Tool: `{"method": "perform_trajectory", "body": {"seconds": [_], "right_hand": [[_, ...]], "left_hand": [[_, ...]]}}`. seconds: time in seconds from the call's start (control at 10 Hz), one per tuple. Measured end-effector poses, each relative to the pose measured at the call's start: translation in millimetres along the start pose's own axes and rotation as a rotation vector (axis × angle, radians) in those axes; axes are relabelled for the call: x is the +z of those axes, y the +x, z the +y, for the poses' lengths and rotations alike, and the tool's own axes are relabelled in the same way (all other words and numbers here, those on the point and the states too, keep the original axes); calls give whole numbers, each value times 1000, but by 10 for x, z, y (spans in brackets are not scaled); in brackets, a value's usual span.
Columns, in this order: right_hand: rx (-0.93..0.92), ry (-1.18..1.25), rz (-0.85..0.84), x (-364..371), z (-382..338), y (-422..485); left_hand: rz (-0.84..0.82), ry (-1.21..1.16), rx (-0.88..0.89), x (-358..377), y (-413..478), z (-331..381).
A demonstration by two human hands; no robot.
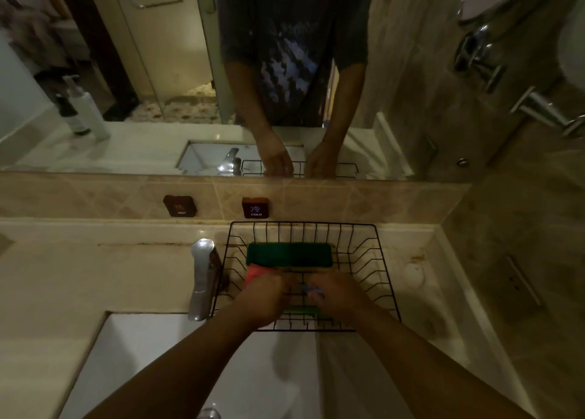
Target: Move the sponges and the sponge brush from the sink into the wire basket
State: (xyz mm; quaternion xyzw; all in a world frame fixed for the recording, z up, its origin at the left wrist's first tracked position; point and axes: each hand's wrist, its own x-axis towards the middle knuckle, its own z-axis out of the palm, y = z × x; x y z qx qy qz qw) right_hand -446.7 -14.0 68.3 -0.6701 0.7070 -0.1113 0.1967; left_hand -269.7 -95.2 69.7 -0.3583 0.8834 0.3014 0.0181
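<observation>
A black wire basket stands on the counter behind the white sink. A green scouring sponge lies along the basket's back. Both hands are inside the basket. My left hand covers a red sponge and seems to hold it. My right hand is closed around something small and bluish, too hidden to name. A green edge of another sponge shows under the hands. No sponge is visible in the part of the sink that I can see.
A chrome tap rises just left of the basket. Hot and cold labels sit on the tiled backsplash below a mirror. A soap bar lies right of the basket. Bottles show in the mirror at left.
</observation>
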Motion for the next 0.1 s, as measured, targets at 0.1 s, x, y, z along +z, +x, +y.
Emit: {"method": "perform_trajectory", "body": {"seconds": [0.1], "right_hand": [[37, -5, 41, -13, -204, -127]], "left_hand": [[-21, -148, -5, -124, -179, 17]]}}
